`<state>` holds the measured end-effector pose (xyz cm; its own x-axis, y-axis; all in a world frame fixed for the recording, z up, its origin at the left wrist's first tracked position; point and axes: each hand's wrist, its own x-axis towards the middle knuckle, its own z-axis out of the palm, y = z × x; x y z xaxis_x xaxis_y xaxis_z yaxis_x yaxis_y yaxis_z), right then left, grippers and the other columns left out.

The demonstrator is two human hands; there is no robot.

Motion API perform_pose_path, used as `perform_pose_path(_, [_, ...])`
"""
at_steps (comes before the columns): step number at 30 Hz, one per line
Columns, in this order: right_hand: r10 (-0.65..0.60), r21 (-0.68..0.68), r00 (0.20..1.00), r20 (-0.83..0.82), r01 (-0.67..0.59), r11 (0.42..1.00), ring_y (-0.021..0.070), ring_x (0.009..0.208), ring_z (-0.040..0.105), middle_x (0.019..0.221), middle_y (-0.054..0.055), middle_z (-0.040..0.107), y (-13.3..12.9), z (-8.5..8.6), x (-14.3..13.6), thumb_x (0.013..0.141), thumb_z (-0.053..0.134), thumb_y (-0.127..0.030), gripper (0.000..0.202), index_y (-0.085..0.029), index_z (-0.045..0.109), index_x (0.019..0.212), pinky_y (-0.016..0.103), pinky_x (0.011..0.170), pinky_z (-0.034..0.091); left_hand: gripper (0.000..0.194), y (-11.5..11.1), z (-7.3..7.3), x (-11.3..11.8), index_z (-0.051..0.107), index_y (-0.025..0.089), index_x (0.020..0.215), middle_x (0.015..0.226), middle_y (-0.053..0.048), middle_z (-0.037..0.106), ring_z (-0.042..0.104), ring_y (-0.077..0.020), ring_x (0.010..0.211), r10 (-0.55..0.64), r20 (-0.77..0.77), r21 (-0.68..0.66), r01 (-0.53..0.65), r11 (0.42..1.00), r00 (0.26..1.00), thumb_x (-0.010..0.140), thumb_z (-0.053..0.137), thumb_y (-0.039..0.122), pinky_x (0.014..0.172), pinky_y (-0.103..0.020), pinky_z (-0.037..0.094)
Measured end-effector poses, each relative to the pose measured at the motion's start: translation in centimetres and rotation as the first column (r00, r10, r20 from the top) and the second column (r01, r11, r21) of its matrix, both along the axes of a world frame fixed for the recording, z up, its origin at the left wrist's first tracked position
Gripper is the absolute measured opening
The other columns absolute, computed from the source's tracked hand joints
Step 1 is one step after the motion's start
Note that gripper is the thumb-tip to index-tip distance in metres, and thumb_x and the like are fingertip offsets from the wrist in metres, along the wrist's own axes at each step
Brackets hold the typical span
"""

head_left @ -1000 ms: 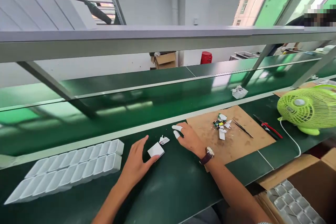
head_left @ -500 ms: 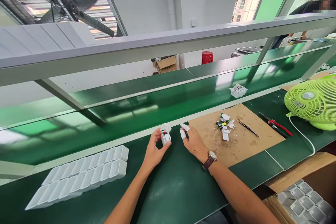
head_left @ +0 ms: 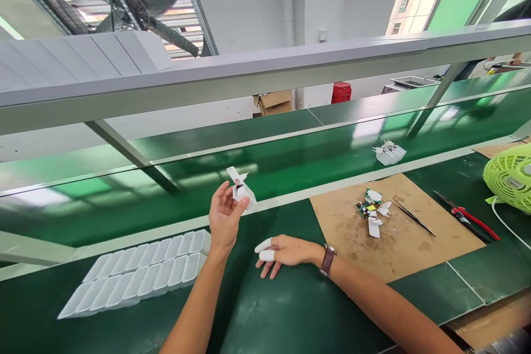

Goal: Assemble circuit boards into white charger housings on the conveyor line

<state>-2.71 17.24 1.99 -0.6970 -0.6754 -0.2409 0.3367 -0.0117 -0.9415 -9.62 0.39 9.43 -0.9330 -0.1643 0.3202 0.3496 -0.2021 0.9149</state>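
My left hand [head_left: 224,213] holds up a small white plastic housing [head_left: 245,194] near the belt's edge, thumb on one side and fingers behind. From its open top stick out a white flap-like piece and some thin dark and red wires. My right hand [head_left: 285,250] is apart from it, lower and to the right over the green bench [head_left: 265,310], palm down with fingers spread. Two of its fingers wear white finger cots. Left of my left hand, white empty housings [head_left: 141,271] stand in two rows.
On a brown cardboard sheet [head_left: 348,254] lie circuit boards with white parts [head_left: 369,209] and tweezers [head_left: 415,218]. Pliers [head_left: 468,215] and a green fan [head_left: 510,180] are to the right. Filled white housings [head_left: 390,153] sit on the green belt [head_left: 290,171]. A shelf rail [head_left: 269,69] crosses above.
My left hand has lifted the housing up and to the left, tilting it. My right hand has moved down and left, away from the housing. The view has turned slightly left.
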Motion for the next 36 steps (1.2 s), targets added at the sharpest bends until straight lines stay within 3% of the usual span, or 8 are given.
perform_pose_path(2, [-0.020,0.109,0.997,-0.076,0.028,0.994,0.0276,0.076,0.076,0.095,0.014,0.075,0.5,1.2,-3.3,0.094,0.072,-0.028,0.020,-0.011,0.072,0.102,0.039,0.069,0.066,0.080,0.0,0.1,0.1,0.058,0.023,0.134,0.120,-0.009,0.067,0.066,-0.0206,0.107,-0.009,0.002,0.005,0.009,1.000,1.000,0.066,0.098,0.041,0.089,-0.028,0.056])
perform_pose_path(4, [-0.229,0.148,0.951,-0.209,0.262,0.954,0.0279,0.085,0.076,0.095,0.013,0.075,1.7,2.2,-6.6,0.091,0.074,-0.022,0.013,-0.012,0.073,0.099,0.041,0.082,0.065,0.080,0.0,0.3,0.0,0.058,0.022,0.135,0.122,-0.009,0.066,0.065,-0.0209,0.110,-0.005,-0.014,-0.007,0.005,1.000,1.000,0.068,0.097,0.041,0.091,-0.028,0.054])
perform_pose_path(7, [-0.551,0.093,0.753,-0.360,0.616,0.782,0.0237,0.113,0.070,0.122,0.012,0.071,4.4,2.8,-10.1,0.101,0.058,-0.023,0.022,-0.018,0.069,0.118,0.038,0.103,0.057,0.080,-0.2,-0.1,-0.2,0.055,0.022,0.138,0.126,-0.011,0.066,0.063,-0.0228,0.115,-0.024,-0.034,-0.063,0.021,0.998,0.999,0.071,0.094,0.041,0.094,-0.030,0.053])
perform_pose_path(10, [-0.691,0.032,0.569,-0.445,0.781,0.623,0.0220,0.116,0.068,0.132,0.011,0.066,7.1,2.4,-10.5,0.101,0.053,-0.022,0.031,-0.018,0.063,0.130,0.038,0.106,0.055,0.079,0.5,-2.2,-0.3,0.052,0.022,0.139,0.128,-0.012,0.065,0.064,-0.0244,0.114,-0.134,-0.011,-0.172,0.130,0.977,0.991,0.073,0.091,0.042,0.095,-0.035,0.054])
perform_pose_path(13, [-0.716,0.015,0.492,-0.496,0.829,0.559,0.0217,0.110,0.071,0.128,0.011,0.068,9.2,1.3,-8.7,0.098,0.055,-0.023,0.033,-0.018,0.061,0.130,0.039,0.104,0.056,0.081,2.3,-5.6,-0.1,0.048,0.021,0.140,0.131,-0.014,0.064,0.065,-0.0259,0.114,-0.265,0.097,-0.297,0.282,0.913,0.959,0.073,0.088,0.044,0.101,-0.042,0.055])
perform_pose_path(17, [-0.679,0.046,0.476,-0.558,0.835,0.548,0.0228,0.104,0.072,0.119,0.012,0.071,10.8,-0.3,-5.7,0.097,0.055,-0.032,0.036,-0.018,0.061,0.129,0.040,0.098,0.060,0.084,4.1,-9.0,0.4,0.047,0.020,0.141,0.137,-0.017,0.061,0.065,-0.0298,0.118,-0.325,0.228,-0.387,0.391,0.835,0.918,0.071,0.085,0.047,0.108,-0.051,0.053])
perform_pose_path(23, [-0.498,0.166,0.550,-0.670,0.766,0.622,0.0215,0.089,0.072,0.109,0.010,0.072,11.0,-2.3,-2.6,0.095,0.053,-0.026,0.036,-0.016,0.062,0.128,0.036,0.082,0.062,0.084,3.7,-9.9,1.0,0.045,0.020,0.145,0.144,-0.016,0.058,0.065,-0.0304,0.120,-0.312,0.271,-0.497,0.410,0.765,0.911,0.075,0.079,0.052,0.111,-0.052,0.051])
perform_pose_path(36, [0.028,0.426,0.456,-0.890,0.808,0.408,0.0283,0.104,0.064,0.110,0.013,0.069,8.0,-1.6,-0.8,0.088,0.069,-0.014,0.025,-0.012,0.072,0.112,0.038,0.095,0.054,0.086,3.1,-10.4,0.8,0.058,0.019,0.136,0.134,-0.015,0.067,0.064,-0.0386,0.123,-0.215,0.265,-0.733,0.341,0.589,0.940,0.070,0.066,0.074,0.113,-0.057,0.049])
